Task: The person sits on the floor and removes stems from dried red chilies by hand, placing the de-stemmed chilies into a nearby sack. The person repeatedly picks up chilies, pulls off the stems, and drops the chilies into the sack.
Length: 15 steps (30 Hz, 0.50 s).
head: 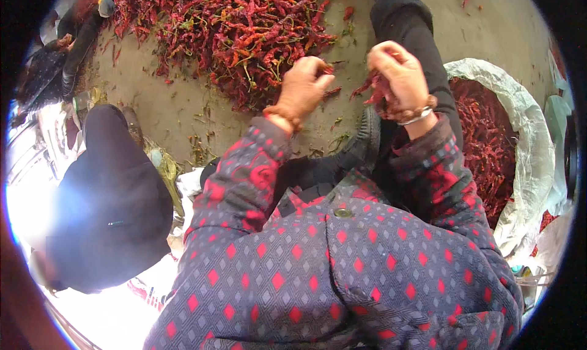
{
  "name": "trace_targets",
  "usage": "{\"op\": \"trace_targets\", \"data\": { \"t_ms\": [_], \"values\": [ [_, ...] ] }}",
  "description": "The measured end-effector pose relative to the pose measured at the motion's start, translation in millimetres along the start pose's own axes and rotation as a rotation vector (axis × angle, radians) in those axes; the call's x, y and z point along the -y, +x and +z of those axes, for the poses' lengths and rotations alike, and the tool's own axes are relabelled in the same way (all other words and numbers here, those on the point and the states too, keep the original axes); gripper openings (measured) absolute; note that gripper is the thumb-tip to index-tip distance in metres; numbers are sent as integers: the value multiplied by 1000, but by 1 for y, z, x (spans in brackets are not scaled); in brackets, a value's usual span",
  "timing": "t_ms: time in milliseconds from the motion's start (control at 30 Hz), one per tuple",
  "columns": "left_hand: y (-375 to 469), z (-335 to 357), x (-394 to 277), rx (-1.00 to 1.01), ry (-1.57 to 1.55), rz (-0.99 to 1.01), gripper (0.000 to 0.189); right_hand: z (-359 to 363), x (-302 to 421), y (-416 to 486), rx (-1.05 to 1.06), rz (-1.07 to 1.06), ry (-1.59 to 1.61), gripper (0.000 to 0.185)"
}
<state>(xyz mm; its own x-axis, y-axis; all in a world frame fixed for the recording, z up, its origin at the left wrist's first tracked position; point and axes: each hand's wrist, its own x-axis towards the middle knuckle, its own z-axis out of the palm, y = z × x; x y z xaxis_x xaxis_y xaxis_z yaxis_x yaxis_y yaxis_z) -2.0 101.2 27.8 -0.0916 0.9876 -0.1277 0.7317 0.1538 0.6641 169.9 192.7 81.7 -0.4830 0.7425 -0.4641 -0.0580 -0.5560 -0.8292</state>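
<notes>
My left hand [300, 86] is at the near right edge of a heap of dried red chili peppers [238, 33]. Between its thumb and forefinger is a small red and greenish piece [327, 69], apparently the stem end of a chili; blur hides its shape. Several dark red chilies [380, 93] are bunched in my right hand [398, 72], their ends hanging below the curled fingers. That hand is above my outstretched leg, apart from the left one. Many chilies in the heap still carry pale green stems.
On the right stands an open white woven sack [527, 157] with its rim rolled down, filled with dried chilies [486, 143]. A person in dark clothing [114, 212] sits at my left. Another person [50, 70] is farther off. Stem bits lie on the concrete floor [179, 116].
</notes>
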Motion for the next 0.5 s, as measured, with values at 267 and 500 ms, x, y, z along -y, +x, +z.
{"op": "trace_targets", "data": {
  "t_ms": [267,500],
  "values": [
    [-23,-38,-69,-289,-307,40,25,25,-23,-13,184,29,-165,18],
    [-57,-32,-94,-69,-502,85,33,4,-30,-58,212,-228,-553,15]
  ]
}}
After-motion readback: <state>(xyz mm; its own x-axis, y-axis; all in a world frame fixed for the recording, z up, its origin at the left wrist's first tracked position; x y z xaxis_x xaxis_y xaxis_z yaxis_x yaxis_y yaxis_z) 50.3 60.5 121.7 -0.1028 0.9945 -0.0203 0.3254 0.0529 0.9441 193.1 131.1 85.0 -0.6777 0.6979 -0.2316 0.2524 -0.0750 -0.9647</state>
